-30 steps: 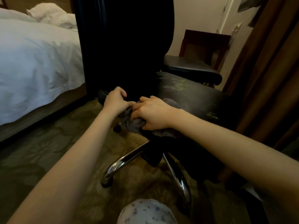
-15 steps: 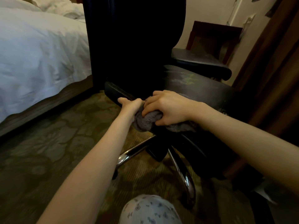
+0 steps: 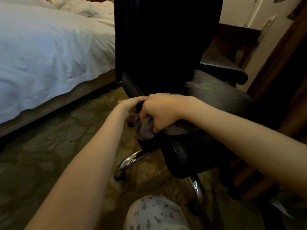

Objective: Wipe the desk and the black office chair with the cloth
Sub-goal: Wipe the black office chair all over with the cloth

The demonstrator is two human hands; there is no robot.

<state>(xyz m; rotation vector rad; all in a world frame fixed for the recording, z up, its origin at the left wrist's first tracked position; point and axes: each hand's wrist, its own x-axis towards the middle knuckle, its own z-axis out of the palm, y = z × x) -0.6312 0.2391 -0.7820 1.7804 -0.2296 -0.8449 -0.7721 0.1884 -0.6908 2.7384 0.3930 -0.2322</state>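
**A:** Entry, left to right. The bed [image 3: 49, 47] is well off to the left of the left hand [image 3: 130, 105] and plays no part. What has changed in that hand?

**B:** A second ago it was a curled fist beside the cloth. Now its fingers lie fairly straight against the cloth [image 3: 144, 128] and reach behind the right knuckles. The tips are hidden and no pinch is visible.

**A:** And the cloth?

**B:** Grey and bunched, directly under the right hand [image 3: 162, 110]. It is draped over the near armrest [image 3: 191, 150] of the black office chair [image 3: 166, 39]. The right fingers are curled round the wad and bear down on it, the same grip as a second ago.

**A:** Any travel along the armrest?

**B:** The head camera shifted as well, so I cannot separate hand travel from view change. No figure entered.

**A:** What does it mean for the task?

**B:** Judgement only. The chair stage is in hand and the armrest is being rubbed. The left hand has gone from idle to steadying the cloth or the chair. The seat [image 3: 216, 95], to the right of the right hand, shows pale smears and probably still needs a pass. I cannot make out the desk in this view, so its state is unknown.
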